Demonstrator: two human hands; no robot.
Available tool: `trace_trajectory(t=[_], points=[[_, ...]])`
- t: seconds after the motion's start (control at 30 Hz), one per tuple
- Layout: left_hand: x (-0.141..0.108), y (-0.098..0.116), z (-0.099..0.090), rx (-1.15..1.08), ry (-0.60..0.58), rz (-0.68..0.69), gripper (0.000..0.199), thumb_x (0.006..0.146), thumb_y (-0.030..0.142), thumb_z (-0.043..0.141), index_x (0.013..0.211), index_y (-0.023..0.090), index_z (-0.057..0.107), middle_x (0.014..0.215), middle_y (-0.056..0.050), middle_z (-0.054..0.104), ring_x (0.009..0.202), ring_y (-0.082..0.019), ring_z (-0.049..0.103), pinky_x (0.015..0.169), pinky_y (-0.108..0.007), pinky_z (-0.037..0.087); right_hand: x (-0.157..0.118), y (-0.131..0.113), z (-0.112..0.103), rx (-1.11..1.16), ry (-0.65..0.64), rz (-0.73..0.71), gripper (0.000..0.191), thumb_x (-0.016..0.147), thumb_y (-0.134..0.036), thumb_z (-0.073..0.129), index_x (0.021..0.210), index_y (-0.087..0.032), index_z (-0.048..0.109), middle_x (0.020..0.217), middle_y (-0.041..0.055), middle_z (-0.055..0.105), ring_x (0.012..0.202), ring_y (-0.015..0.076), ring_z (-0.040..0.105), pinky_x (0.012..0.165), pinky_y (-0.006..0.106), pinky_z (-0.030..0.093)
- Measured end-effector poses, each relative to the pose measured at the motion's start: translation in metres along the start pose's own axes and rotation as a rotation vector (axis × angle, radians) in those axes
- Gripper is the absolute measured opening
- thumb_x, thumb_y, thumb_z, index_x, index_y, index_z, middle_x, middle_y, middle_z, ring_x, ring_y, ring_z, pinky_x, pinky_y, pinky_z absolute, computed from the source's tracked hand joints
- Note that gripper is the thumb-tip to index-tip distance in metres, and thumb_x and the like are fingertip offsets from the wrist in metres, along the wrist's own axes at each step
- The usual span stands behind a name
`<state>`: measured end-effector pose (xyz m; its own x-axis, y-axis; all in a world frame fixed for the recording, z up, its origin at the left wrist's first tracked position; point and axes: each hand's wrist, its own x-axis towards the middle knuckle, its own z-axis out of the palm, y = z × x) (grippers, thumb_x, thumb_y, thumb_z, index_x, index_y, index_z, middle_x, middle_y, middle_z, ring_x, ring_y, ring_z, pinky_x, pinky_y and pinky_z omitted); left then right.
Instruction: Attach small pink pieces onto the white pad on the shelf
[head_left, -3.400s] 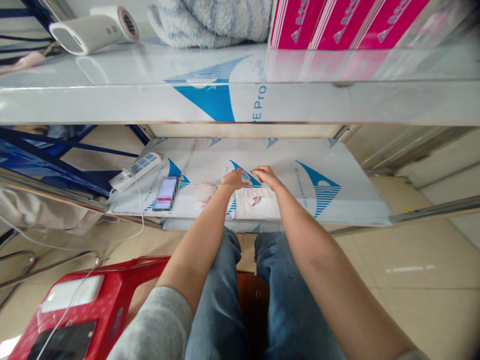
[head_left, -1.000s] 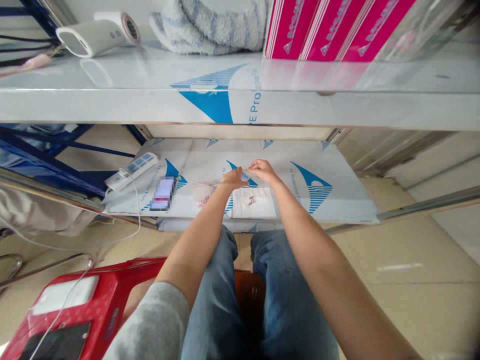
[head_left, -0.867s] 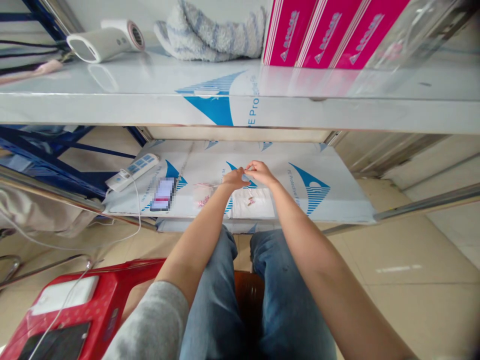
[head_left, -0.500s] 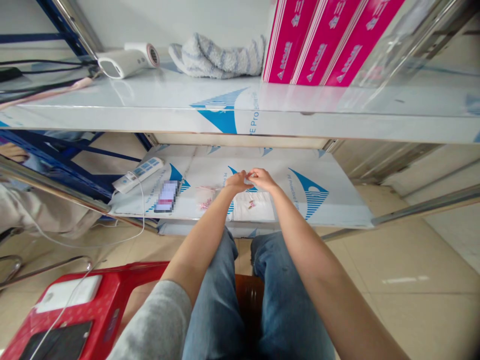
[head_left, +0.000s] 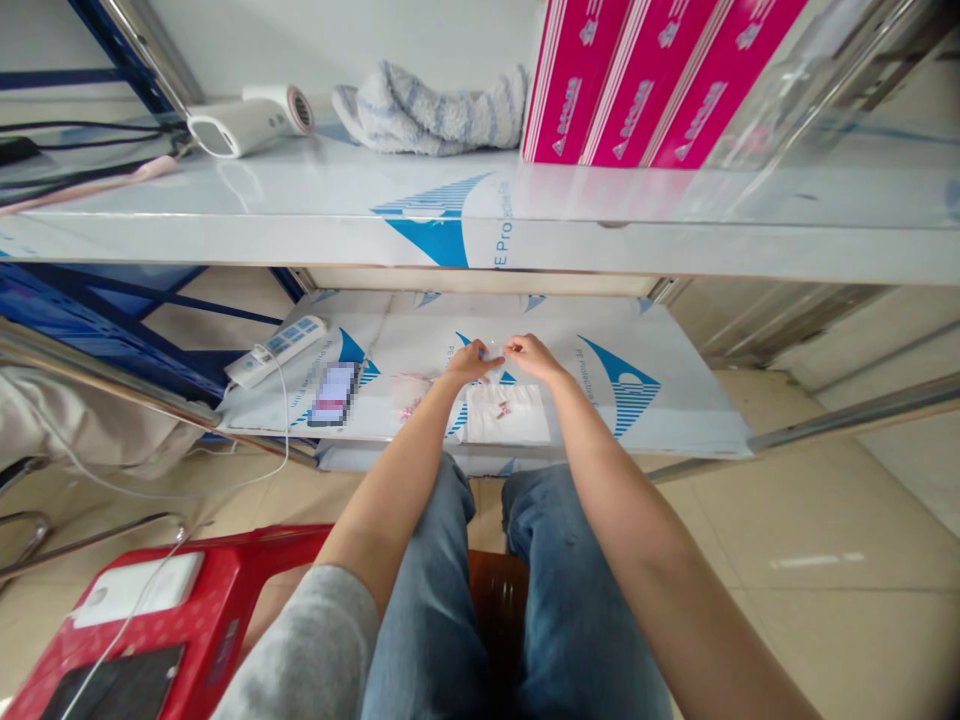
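Over the lower shelf, my left hand [head_left: 468, 362] and my right hand [head_left: 529, 357] face each other with fingers pinched. Between their fingertips is a small piece of clear plastic [head_left: 493, 351] that looks like a little bag; its details are too small to make out. Just below the hands lies a white cloth or paper sheet [head_left: 525, 420], with a tiny pink and gold piece [head_left: 504, 409] on it. Partly behind my left forearm, a clear bag with small pink pieces [head_left: 409, 398] rests on the shelf.
The lower shelf [head_left: 675, 400] also bears a phone [head_left: 333, 393] and a white power strip [head_left: 277, 352] with a trailing cable. Above, the upper shelf's edge [head_left: 300, 238] spans the view, holding pink boxes [head_left: 615, 90] and a grey towel [head_left: 435, 110]. A red stool [head_left: 232, 590] stands left.
My hands have drawn slightly apart, so more of the clear plastic shows between them. A person's hand at the far left edge has gone out of view.
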<state>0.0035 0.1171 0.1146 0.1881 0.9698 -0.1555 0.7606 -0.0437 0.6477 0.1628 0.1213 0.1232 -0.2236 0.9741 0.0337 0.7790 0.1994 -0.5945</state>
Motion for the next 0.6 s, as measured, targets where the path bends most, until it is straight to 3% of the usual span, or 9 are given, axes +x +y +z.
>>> trace_trajectory(t=[0.13,0.23,0.37,0.43,0.53,0.6], points=[[0.001,-0.007,-0.002,-0.250,-0.063,-0.003,0.014,0.081,0.030,0.053,0.082,0.016,0.053,0.079,-0.003,0.063,0.060,-0.011,0.060,0.054,-0.021,0.043,0.001,0.006,-0.001,0.100,0.035,-0.022,0.014,0.080,-0.023,0.050,0.075,-0.015,0.060,0.082,0.0047,0.064,0.079,0.0139,0.056,0.071,0.021,0.041],[0.001,-0.008,-0.002,-0.354,-0.070,-0.004,0.010,0.078,0.024,0.056,0.075,0.015,0.053,0.069,-0.001,0.061,0.054,-0.008,0.056,0.050,-0.018,0.041,-0.003,0.002,-0.001,0.273,0.002,0.099,0.014,0.082,-0.026,0.047,0.085,-0.016,0.056,0.090,0.0047,0.063,0.068,0.0110,0.058,0.059,0.019,0.043],[0.001,-0.007,-0.002,-0.467,-0.022,-0.020,0.013,0.076,0.024,0.060,0.073,0.015,0.051,0.066,0.000,0.060,0.053,-0.006,0.053,0.050,-0.017,0.041,-0.012,-0.005,-0.002,0.577,0.001,0.287,0.035,0.083,-0.038,0.049,0.113,-0.022,0.042,0.111,0.0069,0.058,0.063,0.0097,0.061,0.049,0.018,0.044],[0.001,-0.006,-0.002,-0.522,0.003,-0.027,0.014,0.077,0.025,0.060,0.072,0.016,0.050,0.062,0.002,0.058,0.052,-0.006,0.053,0.053,-0.018,0.044,-0.016,-0.008,-0.002,0.699,-0.066,0.335,0.045,0.081,-0.039,0.055,0.119,-0.025,0.036,0.114,0.0071,0.058,0.066,0.0110,0.064,0.049,0.018,0.045],[0.002,-0.008,-0.001,-0.577,0.033,-0.042,0.013,0.077,0.025,0.059,0.074,0.016,0.050,0.058,0.004,0.055,0.051,-0.006,0.053,0.055,-0.020,0.046,-0.018,-0.007,-0.001,0.794,-0.196,0.378,0.030,0.083,-0.031,0.055,0.109,-0.020,0.045,0.106,0.0083,0.062,0.068,0.0119,0.065,0.051,0.018,0.046],[0.004,-0.011,0.001,-0.548,0.053,-0.053,0.014,0.075,0.026,0.061,0.080,0.017,0.052,0.058,0.005,0.054,0.050,-0.007,0.053,0.055,-0.021,0.045,-0.017,-0.005,0.001,0.820,-0.192,0.387,0.016,0.085,-0.024,0.052,0.099,-0.016,0.051,0.098,0.0096,0.065,0.067,0.0120,0.064,0.053,0.018,0.047]])
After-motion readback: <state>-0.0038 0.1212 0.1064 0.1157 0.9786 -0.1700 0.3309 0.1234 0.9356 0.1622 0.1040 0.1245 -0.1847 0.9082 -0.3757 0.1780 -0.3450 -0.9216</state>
